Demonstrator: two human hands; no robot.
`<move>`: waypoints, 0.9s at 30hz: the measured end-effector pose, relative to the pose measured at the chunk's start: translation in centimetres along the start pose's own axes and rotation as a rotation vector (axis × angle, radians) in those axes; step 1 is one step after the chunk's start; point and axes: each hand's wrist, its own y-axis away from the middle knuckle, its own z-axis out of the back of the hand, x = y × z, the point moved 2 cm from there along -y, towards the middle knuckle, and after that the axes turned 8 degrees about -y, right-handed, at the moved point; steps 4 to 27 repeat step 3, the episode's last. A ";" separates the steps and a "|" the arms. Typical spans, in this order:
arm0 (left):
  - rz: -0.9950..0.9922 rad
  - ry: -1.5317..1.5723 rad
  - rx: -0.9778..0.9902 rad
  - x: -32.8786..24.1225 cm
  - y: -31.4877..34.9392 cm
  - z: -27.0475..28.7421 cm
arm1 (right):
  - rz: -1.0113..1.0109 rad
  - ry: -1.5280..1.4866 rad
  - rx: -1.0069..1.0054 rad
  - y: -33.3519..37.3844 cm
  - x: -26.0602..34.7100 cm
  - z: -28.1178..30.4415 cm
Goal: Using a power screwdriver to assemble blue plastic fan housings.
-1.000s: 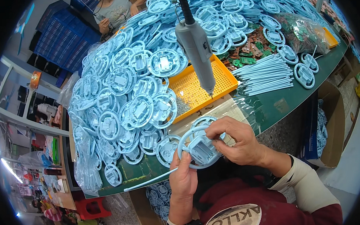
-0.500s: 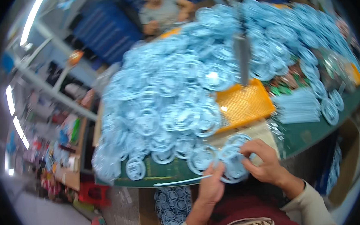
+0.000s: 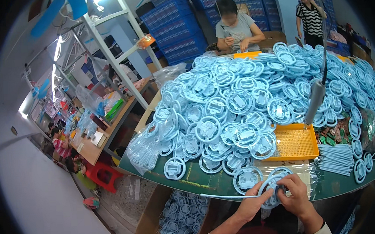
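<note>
Over the near edge of the green table (image 3: 190,176), both my hands hold a light blue round plastic frame (image 3: 269,202). My left hand (image 3: 248,208) grips its left side, thumb on top. A thin pale blue stick (image 3: 225,196) runs leftward from that hand; whether it joins the frame I cannot tell. My right hand (image 3: 297,196) is closed on the frame's right side, fingers bent over it, and any small piece under the fingertips is hidden. Just behind my left hand another round frame (image 3: 247,179) lies flat on the table, beside a tan sheet (image 3: 302,170).
Beyond is a big heap of round blue frames (image 3: 237,101). A grey pen-shaped power screwdriver (image 3: 315,99) hangs over a yellow tray (image 3: 300,157). Right of it lie blue sticks (image 3: 336,158) and small green and brown pieces (image 3: 334,134). A carton (image 3: 158,211) of frames stands below. A co-worker (image 3: 240,29) sits opposite.
The view has shifted, showing more of the room, and is sharper. Both hands stay on the round frame, with my right fingers now bent lower over its middle.
</note>
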 end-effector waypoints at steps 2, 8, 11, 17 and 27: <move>0.017 -0.035 -0.002 -0.3 0.1 0.3 | 0.021 0.029 -0.009 -0.1 0.1 -0.2; 0.018 -0.030 0.013 -0.2 0.1 0.5 | 0.045 0.055 -0.015 -0.2 0.2 -0.4; 0.018 -0.030 0.013 -0.2 0.1 0.5 | 0.045 0.055 -0.015 -0.2 0.2 -0.4; 0.018 -0.030 0.013 -0.2 0.1 0.5 | 0.045 0.055 -0.015 -0.2 0.2 -0.4; 0.018 -0.030 0.013 -0.2 0.1 0.5 | 0.045 0.055 -0.015 -0.2 0.2 -0.4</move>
